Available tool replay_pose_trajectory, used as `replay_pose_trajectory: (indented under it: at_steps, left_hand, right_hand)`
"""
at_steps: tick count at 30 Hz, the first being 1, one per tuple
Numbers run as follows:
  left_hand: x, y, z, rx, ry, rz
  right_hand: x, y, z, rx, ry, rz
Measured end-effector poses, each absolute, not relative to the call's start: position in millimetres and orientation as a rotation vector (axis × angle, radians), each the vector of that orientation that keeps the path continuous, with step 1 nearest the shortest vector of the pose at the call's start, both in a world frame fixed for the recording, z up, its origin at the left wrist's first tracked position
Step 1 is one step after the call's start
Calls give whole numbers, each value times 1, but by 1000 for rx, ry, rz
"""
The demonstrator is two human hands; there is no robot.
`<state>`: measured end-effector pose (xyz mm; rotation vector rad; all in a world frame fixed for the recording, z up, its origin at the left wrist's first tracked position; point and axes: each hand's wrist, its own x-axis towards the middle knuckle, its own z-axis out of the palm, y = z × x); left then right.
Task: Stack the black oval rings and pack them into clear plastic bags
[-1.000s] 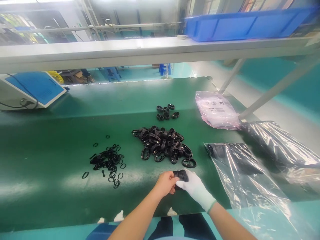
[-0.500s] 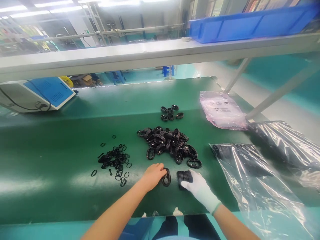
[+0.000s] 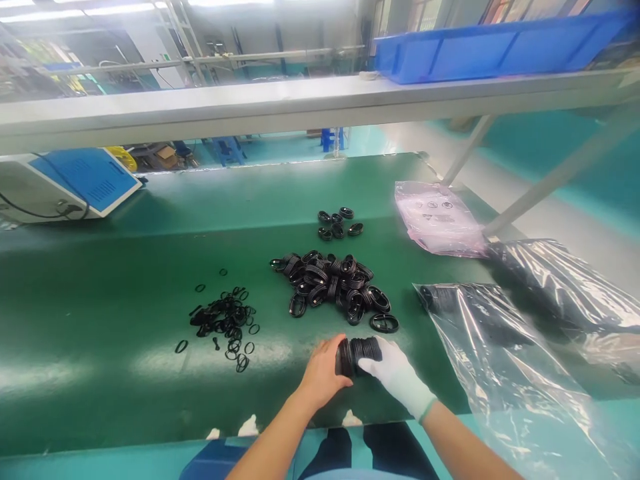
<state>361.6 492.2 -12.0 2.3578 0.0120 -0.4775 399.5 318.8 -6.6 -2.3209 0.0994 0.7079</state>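
Observation:
Near the table's front edge, my bare left hand (image 3: 327,370) grips a coiled black cable (image 3: 345,358) from its left side, thumb below and fingers above. That coil stands on edge against a row of coiled black cables (image 3: 367,349). My right hand (image 3: 401,375), in a white glove, is closed round the right end of this row. Just beyond my hands lies a heap of coiled black cables (image 3: 333,280). A single coil (image 3: 385,323) rests at the heap's near right. Several more coils (image 3: 337,230) sit farther back.
Small black rings (image 3: 227,317) lie in a loose pile at left. At right are a clear plastic bag (image 3: 480,347) with black coils in its far end, another filled bag (image 3: 565,280) and a pinkish bag (image 3: 440,217). A shelf (image 3: 280,107) carrying a blue bin (image 3: 500,50) spans the table.
My left hand has moved right with its coil, bringing it against the row in my right hand. The gap between them has closed. The view has shifted slightly.

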Motion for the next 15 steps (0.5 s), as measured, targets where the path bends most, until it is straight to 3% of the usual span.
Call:
replay_pose_trajectory:
  at_steps: [15]
  left_hand:
    - [356,484,-31,2397,-35,-411]
  right_hand:
    - [394,339,-12,-2480,257,783]
